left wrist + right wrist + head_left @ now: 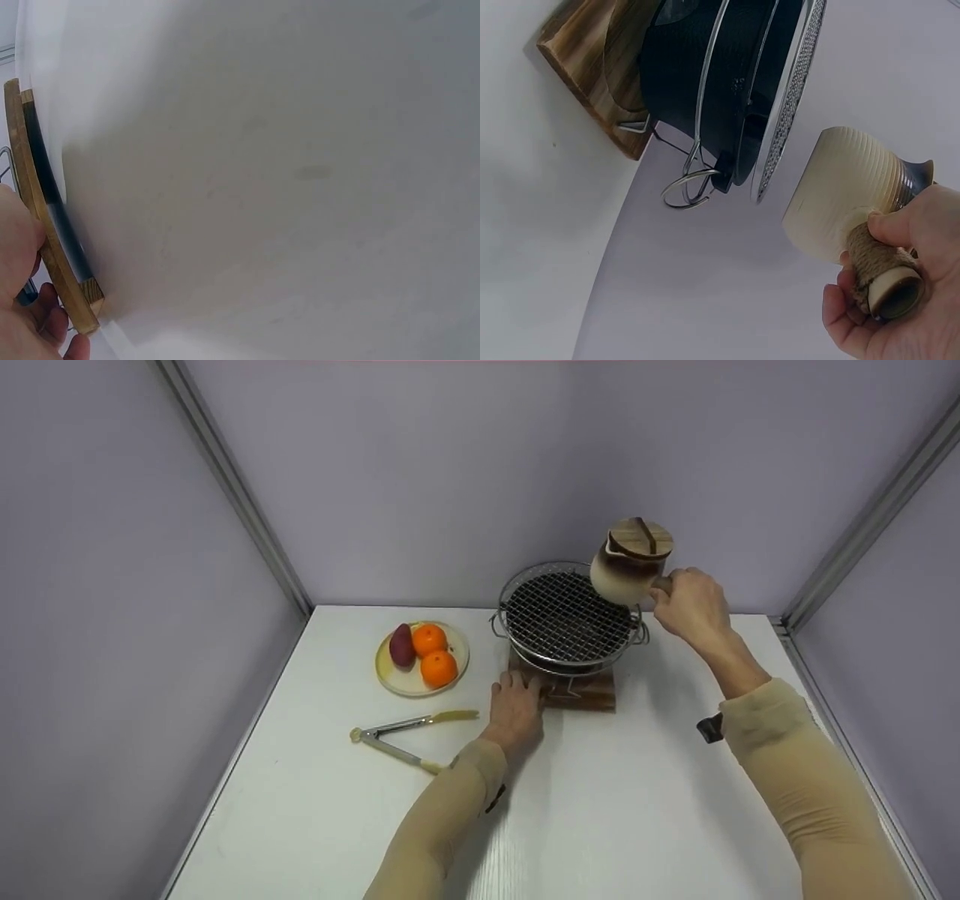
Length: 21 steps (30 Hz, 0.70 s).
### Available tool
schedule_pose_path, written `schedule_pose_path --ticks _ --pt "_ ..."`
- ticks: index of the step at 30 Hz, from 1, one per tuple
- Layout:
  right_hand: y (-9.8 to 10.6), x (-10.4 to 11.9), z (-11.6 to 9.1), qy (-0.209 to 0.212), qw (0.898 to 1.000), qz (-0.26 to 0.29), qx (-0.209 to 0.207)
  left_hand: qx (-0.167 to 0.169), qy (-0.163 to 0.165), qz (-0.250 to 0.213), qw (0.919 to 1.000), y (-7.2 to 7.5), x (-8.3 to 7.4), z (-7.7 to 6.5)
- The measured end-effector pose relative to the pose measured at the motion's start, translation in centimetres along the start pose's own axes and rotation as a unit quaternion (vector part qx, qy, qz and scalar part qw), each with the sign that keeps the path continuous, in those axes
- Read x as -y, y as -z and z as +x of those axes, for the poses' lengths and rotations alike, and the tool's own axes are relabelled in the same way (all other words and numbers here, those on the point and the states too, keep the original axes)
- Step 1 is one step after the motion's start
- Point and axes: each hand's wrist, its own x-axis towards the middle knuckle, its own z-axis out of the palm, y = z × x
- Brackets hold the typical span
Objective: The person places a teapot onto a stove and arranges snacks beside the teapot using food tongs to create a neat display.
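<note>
My right hand [694, 604] grips the rope-wrapped side handle [877, 262] of a cream and brown teapot [626, 577] with a wooden lid [640, 538]. The pot is raised over the right rear rim of a round tabletop grill; the right wrist view shows it just off the wire mesh [566, 615]. Below the mesh is the grill's black bowl [697, 75], standing on a wooden board [581, 696]. At the board's front left corner, my left hand [516, 709] holds the edge, its thumb on the front side and curled fingers around the corner [56, 319].
Left of the grill, a plate [390, 679] bears two oranges [438, 668] and a purple sweet potato [402, 646]. Spread tongs [397, 726] lie in front of it, one tip beside my left forearm. Grey walls [450, 472] enclose the white table [300, 810] behind and at both sides.
</note>
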Motion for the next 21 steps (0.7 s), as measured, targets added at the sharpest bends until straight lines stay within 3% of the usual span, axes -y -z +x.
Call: schedule_pose_path --ticks 8,21 --pt "-0.9 0.5 0.8 0.011 1.000 0.009 -0.001 -0.011 0.000 0.012 0.9999 -0.2 -0.1 0.0" --pt "-1.8 1.1 1.4 0.006 1.000 0.010 0.015 0.002 0.008 0.010 0.9999 -0.6 -0.2 -0.1"
